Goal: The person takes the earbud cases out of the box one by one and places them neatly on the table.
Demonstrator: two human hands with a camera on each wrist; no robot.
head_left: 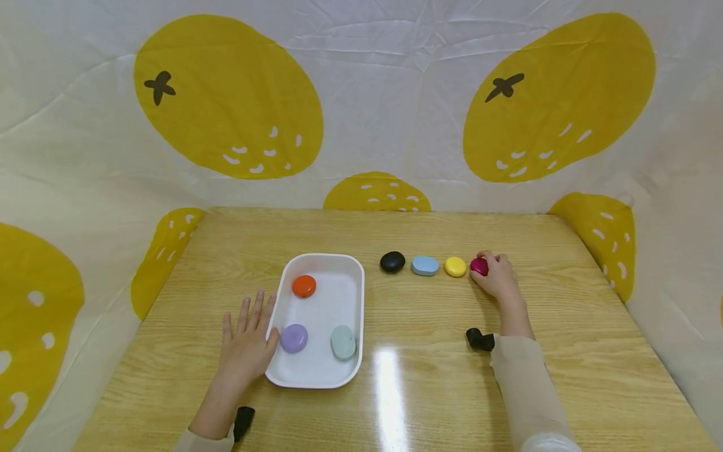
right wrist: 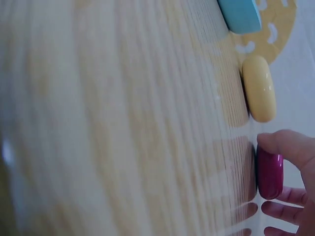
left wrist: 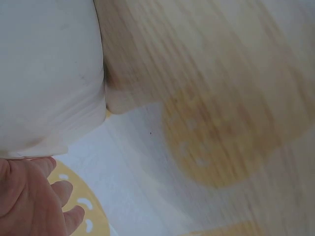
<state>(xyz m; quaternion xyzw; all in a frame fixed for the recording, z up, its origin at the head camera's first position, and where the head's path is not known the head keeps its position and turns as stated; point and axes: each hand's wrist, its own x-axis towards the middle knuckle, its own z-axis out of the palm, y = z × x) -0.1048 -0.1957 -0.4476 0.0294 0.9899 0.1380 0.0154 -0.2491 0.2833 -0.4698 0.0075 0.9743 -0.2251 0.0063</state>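
My right hand (head_left: pixel 497 276) holds a magenta pebble-shaped piece (head_left: pixel 479 267) at the right end of a row on the table. In the right wrist view the thumb touches one end of the magenta piece (right wrist: pixel 270 173), fingers on its far side. Left of it lie a yellow round piece (head_left: pixel 455 267), a light blue oblong one (head_left: pixel 425 265) and a black oval one (head_left: pixel 392 262). Fingers spread, my left hand (head_left: pixel 246 348) rests against the left side of a white tray (head_left: pixel 316 383). Inside are orange (head_left: pixel 304 286), purple (head_left: pixel 294 338) and pale green (head_left: pixel 343 343) pieces.
The wooden table (head_left: pixel 429 389) meets a white cloth (head_left: pixel 390 113) printed with yellow fruit at its back and sides. A black wrist device (head_left: pixel 480 339) sticks out beside the right sleeve, and another (head_left: pixel 243 423) beside the left wrist.
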